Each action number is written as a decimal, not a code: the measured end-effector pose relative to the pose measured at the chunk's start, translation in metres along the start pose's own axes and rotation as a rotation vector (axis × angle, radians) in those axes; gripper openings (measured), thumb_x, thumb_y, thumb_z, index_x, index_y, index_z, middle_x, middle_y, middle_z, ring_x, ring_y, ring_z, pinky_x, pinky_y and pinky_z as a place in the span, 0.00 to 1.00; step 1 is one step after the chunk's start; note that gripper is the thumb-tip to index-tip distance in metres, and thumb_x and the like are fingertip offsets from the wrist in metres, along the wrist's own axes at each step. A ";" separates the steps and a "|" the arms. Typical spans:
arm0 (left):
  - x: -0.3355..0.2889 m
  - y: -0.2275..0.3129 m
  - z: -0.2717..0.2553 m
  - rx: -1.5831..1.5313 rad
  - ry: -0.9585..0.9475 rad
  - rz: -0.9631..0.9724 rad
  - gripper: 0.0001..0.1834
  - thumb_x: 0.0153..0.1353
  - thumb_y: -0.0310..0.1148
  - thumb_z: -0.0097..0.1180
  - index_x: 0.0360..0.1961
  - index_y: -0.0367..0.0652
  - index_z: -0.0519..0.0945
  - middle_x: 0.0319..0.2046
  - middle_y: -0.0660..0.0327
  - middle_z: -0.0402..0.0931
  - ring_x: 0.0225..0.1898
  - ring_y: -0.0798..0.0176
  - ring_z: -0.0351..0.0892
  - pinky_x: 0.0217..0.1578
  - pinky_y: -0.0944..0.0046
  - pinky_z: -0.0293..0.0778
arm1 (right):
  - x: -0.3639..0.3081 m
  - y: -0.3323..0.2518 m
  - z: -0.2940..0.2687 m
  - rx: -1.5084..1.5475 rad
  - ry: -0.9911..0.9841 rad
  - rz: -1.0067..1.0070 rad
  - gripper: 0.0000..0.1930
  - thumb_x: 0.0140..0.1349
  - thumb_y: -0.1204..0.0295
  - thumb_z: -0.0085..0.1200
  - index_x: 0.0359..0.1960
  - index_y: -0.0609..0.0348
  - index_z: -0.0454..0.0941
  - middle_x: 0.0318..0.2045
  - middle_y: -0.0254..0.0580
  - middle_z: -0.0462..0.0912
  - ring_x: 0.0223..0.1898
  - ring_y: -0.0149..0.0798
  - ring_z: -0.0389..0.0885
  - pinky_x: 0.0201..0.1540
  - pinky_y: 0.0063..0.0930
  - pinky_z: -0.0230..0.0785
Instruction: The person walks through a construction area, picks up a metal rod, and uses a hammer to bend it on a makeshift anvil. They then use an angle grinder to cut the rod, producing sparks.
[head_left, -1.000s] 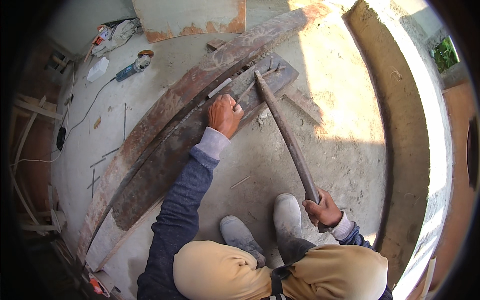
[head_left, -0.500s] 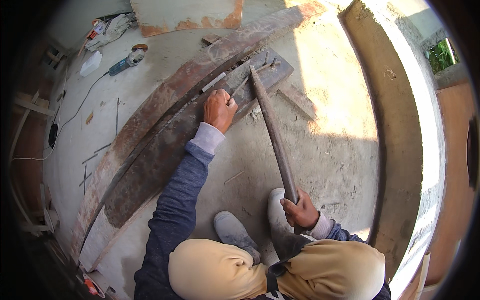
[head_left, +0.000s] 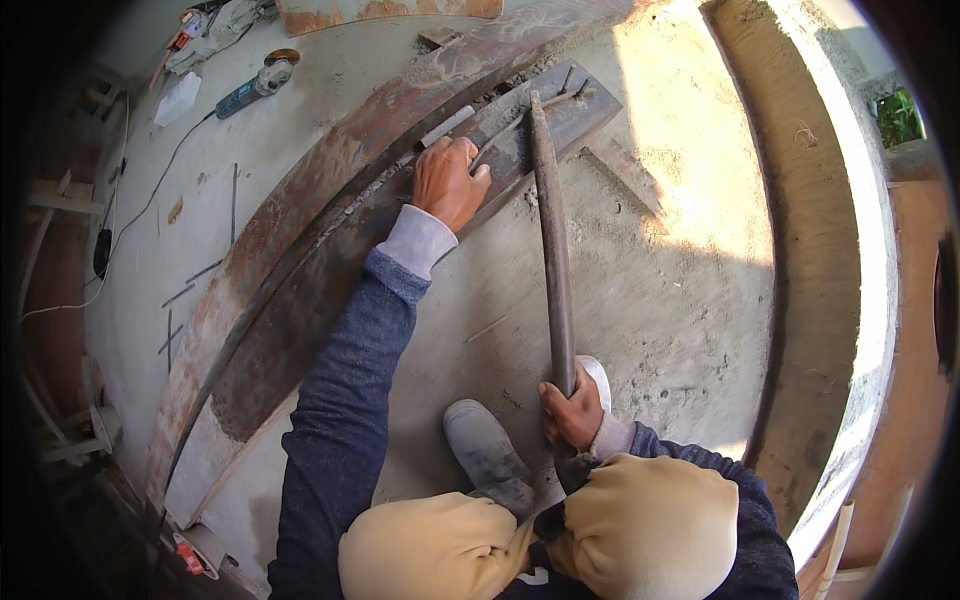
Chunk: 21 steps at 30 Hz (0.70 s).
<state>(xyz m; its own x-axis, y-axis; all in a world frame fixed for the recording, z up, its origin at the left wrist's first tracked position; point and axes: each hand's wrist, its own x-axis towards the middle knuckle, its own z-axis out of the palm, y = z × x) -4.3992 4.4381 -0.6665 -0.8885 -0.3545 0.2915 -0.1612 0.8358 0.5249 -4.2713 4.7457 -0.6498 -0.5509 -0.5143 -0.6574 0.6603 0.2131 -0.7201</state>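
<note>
My left hand point(head_left: 450, 185) is closed on a thin metal rod point(head_left: 497, 138) lying along a dark, stained wooden plank point(head_left: 320, 310). Several short metal pins point(head_left: 568, 80) stand up near the plank's far right end, and the rod's far part lies by them. My right hand point(head_left: 574, 410) is wrapped round the near end of a long, rusty-brown pipe point(head_left: 552, 230). The pipe's far tip meets the rod close to the pins; whether the rod goes inside it cannot be made out. A short pale bar point(head_left: 447, 126) lies beyond my left hand, at the plank's far edge.
A long curved board point(head_left: 300, 210) lies along the plank's far side. An angle grinder point(head_left: 258, 85) with a cord rests on the concrete floor at far left, near loose rod pieces point(head_left: 234, 205). A low concrete wall point(head_left: 830, 260) runs along the right. My boots point(head_left: 485, 450) stand close.
The pipe has swung leftward at its near end along with my right hand. My left hand stays closed on the rod at the plank. The whole view has shifted somewhat.
</note>
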 end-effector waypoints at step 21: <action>-0.001 0.018 0.001 0.081 -0.012 -0.138 0.07 0.55 0.28 0.63 0.33 0.38 0.79 0.32 0.50 0.81 0.37 0.47 0.81 0.40 0.51 0.73 | -0.014 -0.024 -0.064 -0.090 -0.107 -0.072 0.24 0.64 0.71 0.52 0.58 0.68 0.60 0.19 0.32 0.70 0.12 0.26 0.68 0.14 0.25 0.64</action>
<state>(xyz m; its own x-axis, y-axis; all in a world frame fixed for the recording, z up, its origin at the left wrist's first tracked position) -4.4020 4.4540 -0.6581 -0.8604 -0.4637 0.2113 -0.3159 0.8108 0.4928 -4.3123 4.8012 -0.6380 -0.5348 -0.6153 -0.5791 0.5695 0.2437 -0.7850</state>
